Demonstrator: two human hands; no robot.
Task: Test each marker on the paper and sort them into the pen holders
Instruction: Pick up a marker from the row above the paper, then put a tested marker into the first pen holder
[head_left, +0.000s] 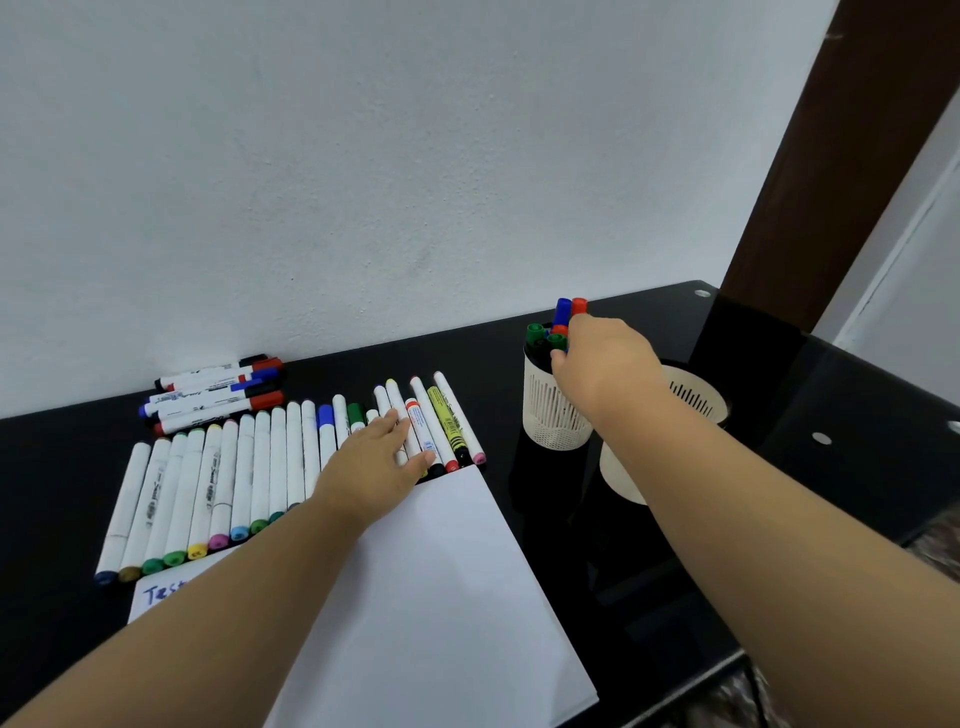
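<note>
A long row of white markers (249, 467) with coloured caps lies side by side on the black table, above a white sheet of paper (441, 587). My left hand (371, 465) lies flat with straight fingers on the markers near the row's right end. My right hand (602, 358) reaches over the nearer cream pen holder (553, 421), its fingers curled round the blue and red markers (569, 312) standing in it beside green-capped ones. A second cream pen holder (691, 402) stands behind my right forearm, its contents hidden.
A small pile of whiteboard markers (218, 392) lies by the wall at the back left. A paper label with blue writing (156, 597) peeks out under my left forearm. A dark wooden post (810, 182) rises at the back right; the table edge (737, 660) is on the right.
</note>
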